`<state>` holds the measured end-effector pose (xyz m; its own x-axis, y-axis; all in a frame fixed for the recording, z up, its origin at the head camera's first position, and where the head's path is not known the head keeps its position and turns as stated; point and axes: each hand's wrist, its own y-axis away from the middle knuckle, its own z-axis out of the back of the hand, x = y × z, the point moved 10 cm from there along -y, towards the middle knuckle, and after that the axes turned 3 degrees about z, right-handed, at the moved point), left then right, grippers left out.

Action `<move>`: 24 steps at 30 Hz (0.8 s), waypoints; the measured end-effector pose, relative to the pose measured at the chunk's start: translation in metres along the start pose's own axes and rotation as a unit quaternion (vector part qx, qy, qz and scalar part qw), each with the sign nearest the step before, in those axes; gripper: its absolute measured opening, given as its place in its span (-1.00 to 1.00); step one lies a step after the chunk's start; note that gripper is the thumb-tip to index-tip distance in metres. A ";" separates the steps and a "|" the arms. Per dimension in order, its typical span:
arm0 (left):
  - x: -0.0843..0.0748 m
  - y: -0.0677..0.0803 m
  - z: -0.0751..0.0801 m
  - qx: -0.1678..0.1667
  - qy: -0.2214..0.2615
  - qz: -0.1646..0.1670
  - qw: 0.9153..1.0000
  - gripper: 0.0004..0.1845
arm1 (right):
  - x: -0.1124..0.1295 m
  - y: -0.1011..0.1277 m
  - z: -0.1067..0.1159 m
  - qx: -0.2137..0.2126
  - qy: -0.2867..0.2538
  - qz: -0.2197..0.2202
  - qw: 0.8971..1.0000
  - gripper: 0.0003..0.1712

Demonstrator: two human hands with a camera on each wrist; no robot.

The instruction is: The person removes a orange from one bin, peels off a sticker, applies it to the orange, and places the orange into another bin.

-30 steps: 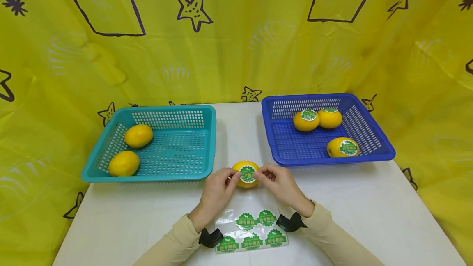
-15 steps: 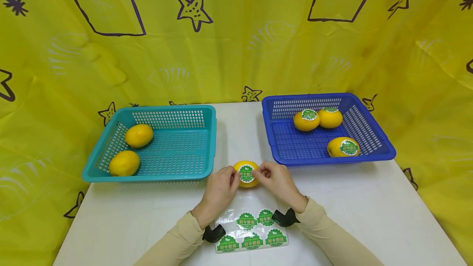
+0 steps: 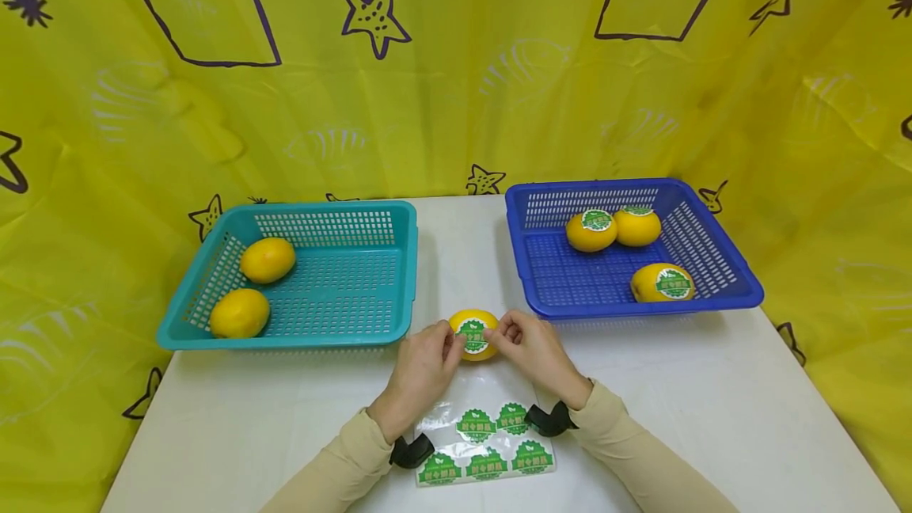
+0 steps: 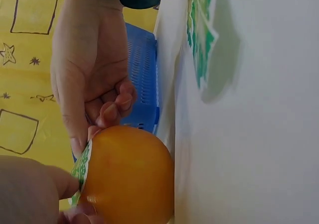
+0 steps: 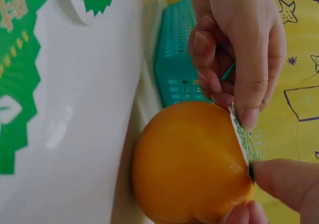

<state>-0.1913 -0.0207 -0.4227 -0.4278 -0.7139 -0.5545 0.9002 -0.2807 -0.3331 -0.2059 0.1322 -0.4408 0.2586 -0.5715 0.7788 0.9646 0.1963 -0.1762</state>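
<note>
Round yellow-orange fruit [image 3: 475,334] sits on the white table [image 3: 712,410], between the teal plastic basket [image 3: 335,323] and the blue plastic basket [image 3: 541,303]. Left hand [image 3: 420,370] and right hand [image 3: 530,351] flank it, fingertips pinching the round green sticker [image 3: 473,336] against its near face. Clear sticker sheet [image 3: 484,446] lies between the wrists.

I see a smooth, faintly glossy orange fruit [image 3: 475,334] bearing a green paper sticker [image 3: 473,336]. Sticker sheet [image 3: 487,445] backing: shiny film. Teal basket [image 3: 299,275] and blue basket [image 3: 620,248]: perforated plastic; table [image 3: 712,402] matt white.
</note>
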 end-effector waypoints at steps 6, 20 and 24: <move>0.005 0.006 -0.003 0.010 -0.018 0.030 0.999 -0.59 | -0.005 0.002 -0.005 0.020 -0.039 -0.012 0.999 -0.61; 0.033 -0.001 -0.038 0.158 0.112 0.110 0.975 -0.27 | -0.005 -0.005 -0.011 0.014 -0.011 -0.010 1.000 -0.51; 0.033 -0.004 -0.039 0.161 0.131 0.093 0.974 -0.30 | -0.004 -0.007 -0.013 0.010 -0.004 -0.019 1.000 -0.50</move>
<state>-0.2118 -0.0181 -0.4691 -0.2227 -0.5955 -0.7719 0.9255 -0.3780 0.0246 -0.2134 0.1232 -0.4504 0.2216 -0.5731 0.7889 0.9723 0.1914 -0.1341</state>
